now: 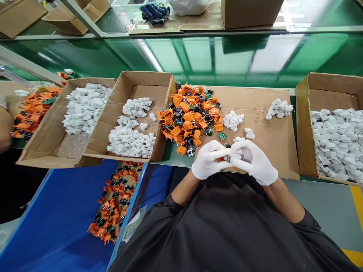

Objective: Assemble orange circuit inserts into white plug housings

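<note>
My left hand (207,160) and my right hand (257,161), both in white gloves, meet over the front edge of a cardboard sheet (261,139). Pinched in my left fingers is a small circuit board (229,158), mostly covered by the glove. My right fingers close on a small white plastic piece (236,156) against it; glove and piece are hard to tell apart. Just beyond lie a loose green circuit board (222,136), a few white pieces (250,133) and a small white pile (233,121). Left of them is a heap of orange plug parts with circuit boards (185,115).
Cardboard boxes of white pieces stand at left (96,151), centre left (163,147) and right (304,128). Another white pile (279,108) lies on the sheet. Below left, a blue bin (70,204) holds more orange parts. A co-worker's arm (5,130) shows at far left.
</note>
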Motion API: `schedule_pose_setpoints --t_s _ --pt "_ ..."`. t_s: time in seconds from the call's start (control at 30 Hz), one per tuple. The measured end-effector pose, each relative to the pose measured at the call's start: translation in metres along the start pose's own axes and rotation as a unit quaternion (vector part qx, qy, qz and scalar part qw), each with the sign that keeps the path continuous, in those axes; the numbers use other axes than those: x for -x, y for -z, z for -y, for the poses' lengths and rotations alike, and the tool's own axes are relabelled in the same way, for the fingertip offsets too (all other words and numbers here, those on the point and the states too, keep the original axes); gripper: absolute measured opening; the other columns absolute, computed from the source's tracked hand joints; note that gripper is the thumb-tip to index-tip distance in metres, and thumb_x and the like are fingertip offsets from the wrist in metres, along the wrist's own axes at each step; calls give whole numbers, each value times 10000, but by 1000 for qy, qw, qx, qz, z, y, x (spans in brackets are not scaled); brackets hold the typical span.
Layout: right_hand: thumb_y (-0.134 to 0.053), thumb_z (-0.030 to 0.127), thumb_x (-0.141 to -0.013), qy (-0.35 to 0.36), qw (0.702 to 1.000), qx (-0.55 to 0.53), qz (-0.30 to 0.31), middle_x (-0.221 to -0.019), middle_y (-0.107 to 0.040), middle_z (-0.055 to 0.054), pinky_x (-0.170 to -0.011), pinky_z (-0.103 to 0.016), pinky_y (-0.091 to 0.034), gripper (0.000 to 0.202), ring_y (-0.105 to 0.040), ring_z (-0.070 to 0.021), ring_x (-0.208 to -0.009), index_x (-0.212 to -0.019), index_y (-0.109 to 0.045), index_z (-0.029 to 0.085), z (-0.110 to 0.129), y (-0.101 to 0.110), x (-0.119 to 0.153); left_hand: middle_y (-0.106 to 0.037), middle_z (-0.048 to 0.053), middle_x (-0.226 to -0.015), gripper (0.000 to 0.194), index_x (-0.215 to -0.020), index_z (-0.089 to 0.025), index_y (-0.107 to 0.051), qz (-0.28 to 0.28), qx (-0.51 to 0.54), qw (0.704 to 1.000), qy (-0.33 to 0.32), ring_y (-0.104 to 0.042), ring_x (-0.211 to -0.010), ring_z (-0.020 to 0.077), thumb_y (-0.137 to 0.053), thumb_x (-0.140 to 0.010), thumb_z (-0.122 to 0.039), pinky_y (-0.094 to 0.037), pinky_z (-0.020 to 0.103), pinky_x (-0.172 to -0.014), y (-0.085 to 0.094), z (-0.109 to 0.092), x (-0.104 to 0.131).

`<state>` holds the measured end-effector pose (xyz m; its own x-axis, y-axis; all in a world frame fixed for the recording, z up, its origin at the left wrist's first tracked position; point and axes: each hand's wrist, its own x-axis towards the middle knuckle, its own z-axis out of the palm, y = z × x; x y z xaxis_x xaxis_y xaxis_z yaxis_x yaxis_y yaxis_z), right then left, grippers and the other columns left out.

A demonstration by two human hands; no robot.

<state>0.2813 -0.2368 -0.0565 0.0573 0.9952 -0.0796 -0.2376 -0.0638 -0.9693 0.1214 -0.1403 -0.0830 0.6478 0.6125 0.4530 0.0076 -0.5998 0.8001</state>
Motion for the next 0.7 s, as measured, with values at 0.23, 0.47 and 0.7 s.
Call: schedule_pose_setpoints --t_s 0.23,0.47,0.7 --pt "-736 258 -781 -11 999 -15 49 -816 -607 8 -645 -264 -532 276 -611 -113 -696 -968 -538 215 2 0 -2 -663 12 -680 267 -876 -296 -774 -6 33 999 3 -579 -653 154 -874 -636 -359 -442 286 -632 -3 1 1" --pt "-695 178 -779 24 999 43 -17 -740 -556 45 -635 -248 -521 242 -559 -82 -612 -945 -524 218 -1 -7 -1 -673 6 -683 243 -885 -313 -772 -3 -13 1000 -11 -577 -644 145 -853 -657 -331 -444 272 -624 -1 5 1" --pt "-698 216 -802 8 1000 28 11 -835 -610 0 -673 -272 -555 245 -618 -116 -709 -994 -546 213 1 -4 -1 -681 9 -729 298 -983 -285 -743 -29 -59 994 -87 -604 -667 137 -835 -701 -314 -466 253 -618 -2 4 4"
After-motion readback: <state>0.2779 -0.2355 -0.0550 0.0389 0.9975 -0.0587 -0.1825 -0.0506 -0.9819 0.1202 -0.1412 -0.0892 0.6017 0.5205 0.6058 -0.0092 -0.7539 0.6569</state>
